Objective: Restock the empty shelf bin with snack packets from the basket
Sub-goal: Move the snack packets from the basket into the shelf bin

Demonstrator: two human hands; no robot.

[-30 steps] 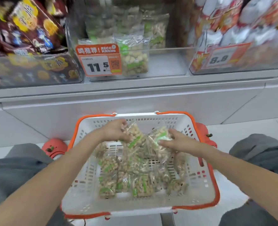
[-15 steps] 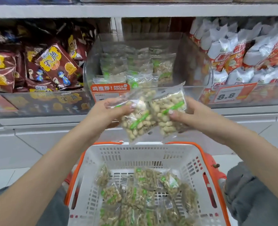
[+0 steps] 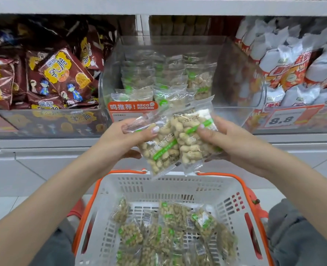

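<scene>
Held, left: your left hand (image 3: 120, 139) pinches one clear packet of peanuts (image 3: 159, 148), thumb on the front near its upper edge, fingers curled behind. The packet hangs tilted, a green stripe slanting across it.

Held, right: your right hand (image 3: 233, 141) grips a second peanut packet (image 3: 192, 139), thumb pressed on its green stripe, fingers wrapped round the back. The two packets overlap at their inner edges — both are raised in front of the shelf, above the basket's far rim.

Shelf bin (image 3: 235, 81): clear plastic, straight ahead between your hands and the back of the shelf. Packets of the same kind (image 3: 168, 81) stand stacked in its left and middle part (the right part shows bare plastic). An orange recommendation tag (image 3: 133, 107) hangs on its front, partly hidden by your left hand and its packet.

Basket (image 3: 180, 185): white slotted plastic with orange trim, directly below your hands. More peanut packets (image 3: 170, 227) lie loose across its floor.

Neighbours: brown snack bags (image 3: 63, 73) in the bin to the left; white and red bags (image 3: 293, 62) to the right, with an 8.8 price tag (image 3: 282, 119) in front.
</scene>
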